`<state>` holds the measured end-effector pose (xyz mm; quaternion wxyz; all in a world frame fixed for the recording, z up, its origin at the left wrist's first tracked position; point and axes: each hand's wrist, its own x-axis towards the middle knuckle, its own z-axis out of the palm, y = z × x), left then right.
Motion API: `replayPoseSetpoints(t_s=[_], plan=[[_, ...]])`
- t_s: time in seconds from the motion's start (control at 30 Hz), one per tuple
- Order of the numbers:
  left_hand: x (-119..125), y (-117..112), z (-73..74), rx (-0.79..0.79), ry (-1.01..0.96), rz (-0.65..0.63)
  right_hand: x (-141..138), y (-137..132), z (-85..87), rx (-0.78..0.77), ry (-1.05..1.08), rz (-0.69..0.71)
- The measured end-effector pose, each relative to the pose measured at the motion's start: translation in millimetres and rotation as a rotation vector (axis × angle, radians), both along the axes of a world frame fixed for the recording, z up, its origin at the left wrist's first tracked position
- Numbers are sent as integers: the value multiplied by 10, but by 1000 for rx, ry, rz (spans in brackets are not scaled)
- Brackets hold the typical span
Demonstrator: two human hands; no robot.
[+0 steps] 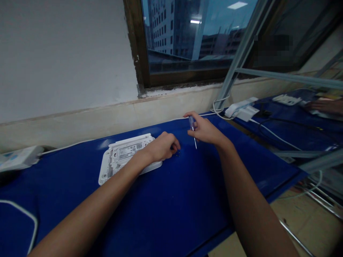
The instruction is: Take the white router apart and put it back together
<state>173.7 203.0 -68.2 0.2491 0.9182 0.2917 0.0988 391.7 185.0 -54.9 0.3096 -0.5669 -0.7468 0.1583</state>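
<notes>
My right hand (pixel 205 130) is wrapped round a screwdriver (pixel 191 123) with a see-through purplish handle; its thin shaft points down toward the table. My left hand (pixel 164 144) is closed, fingers curled together at the blue surface beside a few tiny dark screws (pixel 177 154). Whether a screw is between those fingertips is hidden. Under and left of that hand lies a white plastic device (pixel 107 167), probably a router, with a printed label and vent holes facing up. My left forearm covers part of it.
The blue tabletop (pixel 160 221) runs along a wall under a window. White power strips (pixel 242 109) with cables lie at the right, and a white box (pixel 20 159) at the left. A metal frame (pixel 230 82) rises at the right. Another person's hand (pixel 325 106) is at the far right.
</notes>
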Motion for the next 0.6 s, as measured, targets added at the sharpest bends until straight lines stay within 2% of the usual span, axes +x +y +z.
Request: replayPoseSetpoints(t_s=[0.23,0.43,0.6], plan=[[-96,-82,77,6,40,-38,9,5,-15,-6,-6,-3],[-55,-160,-4,22,35,26,14,4,-22,-29,-3,0],[7,-115,-47,15,16,29,15,11,-29,-37,-10,-1]])
